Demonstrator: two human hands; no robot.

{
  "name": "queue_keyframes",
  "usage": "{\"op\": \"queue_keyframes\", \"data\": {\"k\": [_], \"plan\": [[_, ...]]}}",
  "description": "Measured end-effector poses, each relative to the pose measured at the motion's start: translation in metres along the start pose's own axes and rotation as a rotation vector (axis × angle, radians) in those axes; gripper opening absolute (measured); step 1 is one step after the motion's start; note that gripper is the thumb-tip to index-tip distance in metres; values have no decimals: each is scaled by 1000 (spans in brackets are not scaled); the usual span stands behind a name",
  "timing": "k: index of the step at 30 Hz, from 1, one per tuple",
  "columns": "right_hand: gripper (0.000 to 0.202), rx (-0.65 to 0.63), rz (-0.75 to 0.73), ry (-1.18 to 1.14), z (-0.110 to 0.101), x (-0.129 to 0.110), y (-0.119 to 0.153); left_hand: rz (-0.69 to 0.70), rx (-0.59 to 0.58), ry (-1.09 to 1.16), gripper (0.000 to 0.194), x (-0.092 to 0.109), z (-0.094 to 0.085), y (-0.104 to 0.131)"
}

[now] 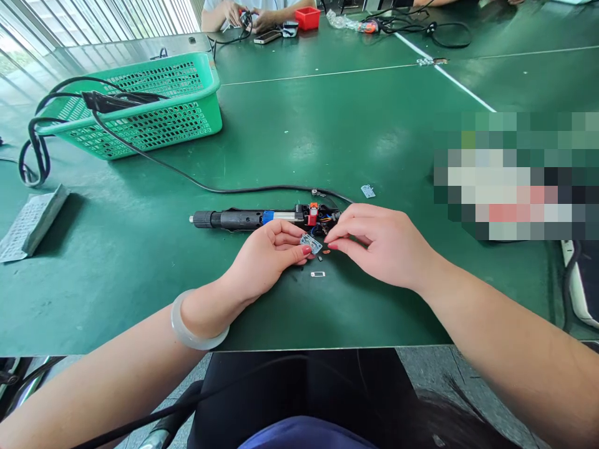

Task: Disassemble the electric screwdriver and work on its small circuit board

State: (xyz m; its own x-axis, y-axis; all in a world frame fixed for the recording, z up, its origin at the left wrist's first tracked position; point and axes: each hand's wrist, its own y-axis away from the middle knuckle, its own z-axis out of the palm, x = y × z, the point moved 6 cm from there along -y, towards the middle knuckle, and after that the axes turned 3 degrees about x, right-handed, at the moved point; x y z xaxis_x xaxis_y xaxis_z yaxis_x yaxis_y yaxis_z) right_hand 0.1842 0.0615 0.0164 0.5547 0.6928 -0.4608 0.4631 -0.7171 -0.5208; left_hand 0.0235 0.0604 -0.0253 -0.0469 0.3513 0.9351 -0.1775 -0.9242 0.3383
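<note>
A small grey circuit-like plate [311,244] is pinched between the thumb and fingers of my left hand [264,257]. Just right of it, my right hand [386,246] has its thumb and forefinger pressed together near the plate; whatever may be between them is too small to name. Behind both hands lies an opened black handheld tool [238,219] with a blue band, a red part and exposed wires, its right end partly hidden by my right hand. A small white-framed piece [317,274] and tiny bits lie in front. Another grey plate [368,191] rests behind my right hand.
A green basket [163,118] with black cables stands at the back left. A black cable [262,189] runs from it to the tool. Wrapped grey block [35,224] at left; blurred area at right. Across the table, a person's hands work near a red box [307,19].
</note>
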Motion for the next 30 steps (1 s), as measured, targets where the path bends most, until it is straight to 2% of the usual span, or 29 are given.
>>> {"op": "queue_keyframes", "data": {"k": [4,8,14,20,27,30], "plan": [[6,-222,91,65,12,15,5,2,-12,47,26,-1,-1,-1],[10,-275,137,125,22,19,8,-16,-9,57,25,-2,-3,-2],[19,-253,31,251,28,9,9,-32,6,57,25,0,-2,0],[19,-210,-29,319,26,11,9,-2,25,22,25,2,-2,2],[19,-4,-143,-24,7,-4,-4,24,64,-118,27,2,-5,5],[21,-5,-211,-68,9,-11,-8,42,50,-221,29,3,-4,6]]}}
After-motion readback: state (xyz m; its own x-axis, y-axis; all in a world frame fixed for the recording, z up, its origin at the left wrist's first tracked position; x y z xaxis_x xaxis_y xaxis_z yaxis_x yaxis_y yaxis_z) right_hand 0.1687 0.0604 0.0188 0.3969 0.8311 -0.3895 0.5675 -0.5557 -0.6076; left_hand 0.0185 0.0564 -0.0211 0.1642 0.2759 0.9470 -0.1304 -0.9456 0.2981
